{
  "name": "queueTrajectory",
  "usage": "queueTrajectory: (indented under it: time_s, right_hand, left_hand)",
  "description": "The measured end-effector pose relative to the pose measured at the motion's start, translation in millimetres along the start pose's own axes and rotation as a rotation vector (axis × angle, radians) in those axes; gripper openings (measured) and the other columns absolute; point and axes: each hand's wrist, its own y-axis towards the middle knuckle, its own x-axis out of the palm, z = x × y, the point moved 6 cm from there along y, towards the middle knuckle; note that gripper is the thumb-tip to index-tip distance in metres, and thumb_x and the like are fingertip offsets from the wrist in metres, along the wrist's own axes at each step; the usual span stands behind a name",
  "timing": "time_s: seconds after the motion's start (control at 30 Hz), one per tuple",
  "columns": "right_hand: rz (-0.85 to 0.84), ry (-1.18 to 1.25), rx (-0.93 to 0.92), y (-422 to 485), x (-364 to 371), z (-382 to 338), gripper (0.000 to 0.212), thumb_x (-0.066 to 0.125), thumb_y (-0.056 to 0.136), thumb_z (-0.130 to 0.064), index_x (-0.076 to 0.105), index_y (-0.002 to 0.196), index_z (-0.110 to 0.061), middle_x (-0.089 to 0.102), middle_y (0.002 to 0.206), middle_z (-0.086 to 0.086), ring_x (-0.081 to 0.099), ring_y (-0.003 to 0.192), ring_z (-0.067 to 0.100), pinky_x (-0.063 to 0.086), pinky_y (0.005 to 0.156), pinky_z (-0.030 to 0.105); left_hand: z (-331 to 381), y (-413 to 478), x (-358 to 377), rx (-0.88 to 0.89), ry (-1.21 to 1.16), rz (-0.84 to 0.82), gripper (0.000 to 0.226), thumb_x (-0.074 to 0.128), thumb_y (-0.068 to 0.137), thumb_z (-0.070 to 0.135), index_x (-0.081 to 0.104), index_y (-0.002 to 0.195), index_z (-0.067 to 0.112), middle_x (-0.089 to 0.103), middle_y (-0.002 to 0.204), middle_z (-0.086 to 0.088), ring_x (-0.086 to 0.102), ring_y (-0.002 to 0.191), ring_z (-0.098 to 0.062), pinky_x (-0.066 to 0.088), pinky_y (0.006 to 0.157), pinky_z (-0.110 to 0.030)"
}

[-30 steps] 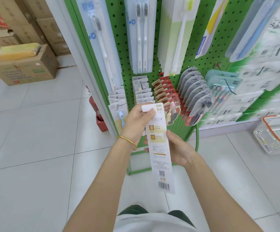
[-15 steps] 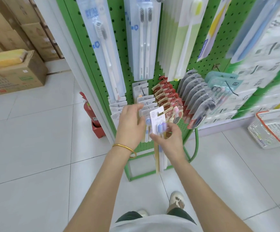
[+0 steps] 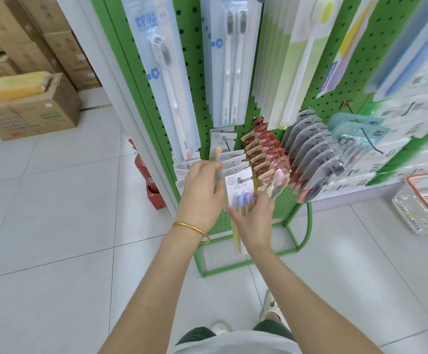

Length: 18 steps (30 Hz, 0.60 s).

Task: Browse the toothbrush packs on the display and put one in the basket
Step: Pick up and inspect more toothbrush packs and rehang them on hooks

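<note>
A white toothbrush pack (image 3: 239, 186) with a blue and a purple brush head hangs at the front of a low hook row on the green pegboard display (image 3: 317, 98). My right hand (image 3: 255, 222) holds this pack from below, thumb on its left side and fingers on its right. My left hand (image 3: 202, 192), with a gold bangle on the wrist, rests its fingers against the white packs (image 3: 233, 159) hanging behind it. The white basket (image 3: 412, 208) with an orange rim stands on the floor at the far right.
Rows of red packs (image 3: 264, 152) and grey packs (image 3: 310, 154) hang to the right, long toothbrush packs (image 3: 167, 72) above. A red fire extinguisher (image 3: 147, 180) stands left of the rack. Cardboard boxes (image 3: 29, 116) sit at the far left on the white tiled floor.
The pack went from back-side up in front of me to the front of the hook row, brush side showing. My left hand left its top and moved to the packs behind.
</note>
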Motion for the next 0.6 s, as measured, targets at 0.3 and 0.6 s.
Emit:
queueTrajectory:
  time_s: [0.3,0.6]
  right_hand:
    - [-0.011,0.003,-0.025,23.7,21.5,-8.2,0.055,0.081,0.072,-0.019,0.044,0.109,-0.001,0.046,0.109,0.013,0.039,0.086,0.018,0.031,0.068,0.022]
    - [-0.05,-0.059,-0.042,34.2,25.9,-14.0,0.055,0.08,0.073,-0.018,0.043,0.108,0.004,0.047,0.112,0.017,0.038,0.091,0.019,0.033,0.075,0.022]
  left_hand:
    - [4.2,17.0,8.1,0.027,0.165,-0.081,0.041,0.043,0.093,0.001,0.046,0.134,0.003,0.036,0.144,-0.008,0.031,0.135,-0.021,0.017,0.108,-0.018]
    - [3.9,53.4,26.2,0.033,0.398,-0.19,0.038,0.037,0.086,-0.008,0.046,0.123,-0.007,0.025,0.151,-0.017,0.024,0.138,-0.032,0.026,0.112,-0.039]
